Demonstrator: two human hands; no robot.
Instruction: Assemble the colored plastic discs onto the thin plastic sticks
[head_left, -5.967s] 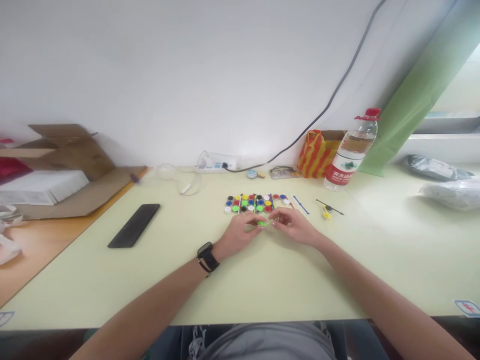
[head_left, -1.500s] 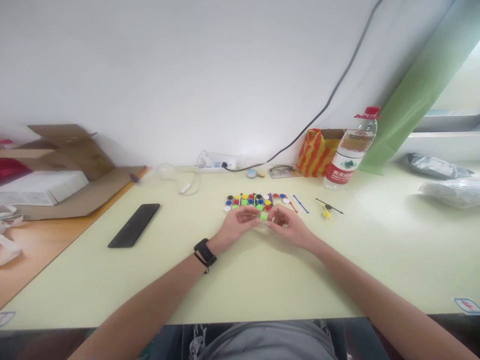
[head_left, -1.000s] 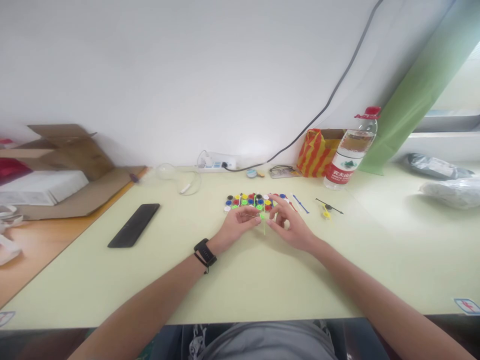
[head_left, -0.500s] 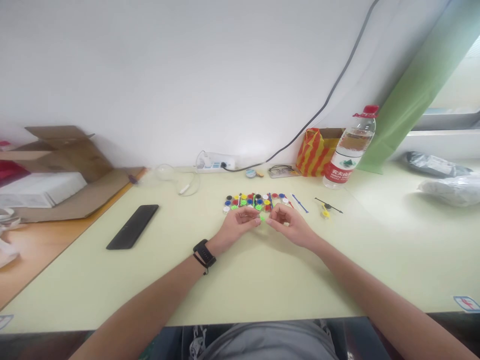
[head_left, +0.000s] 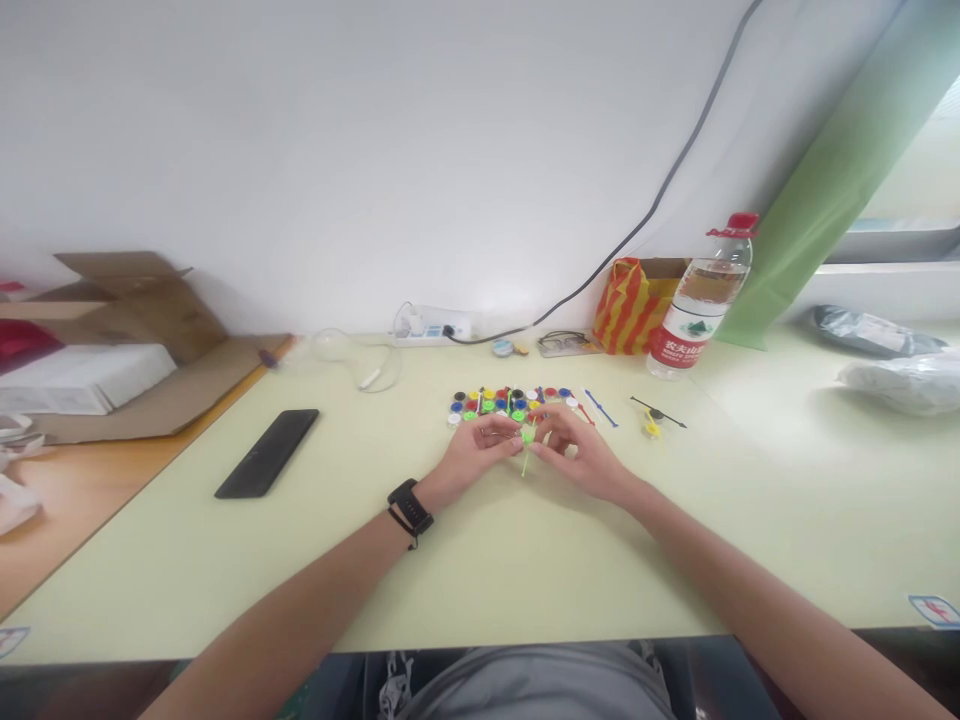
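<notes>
My left hand, with a black watch at its wrist, pinches a small green disc between thumb and fingers. Opposite it, my right hand has thumb and fingers closed at a thin green stick that crosses the disc and points down toward me. Fingers partly cover both pieces, so I cannot tell how they join. Just behind my hands, rows of small discs in several colours lie with thin sticks among them. A blue stick lies to their right.
On the right lie a black stick with a dark disc and a yellow piece. A water bottle stands by a striped bag. A black phone-like slab lies left; a power strip sits against the wall.
The green stick now shows crossing the green disc, its lower end below my fingers; before, only a bit of green showed. My right hand has turned slightly; my left hand has barely moved.
</notes>
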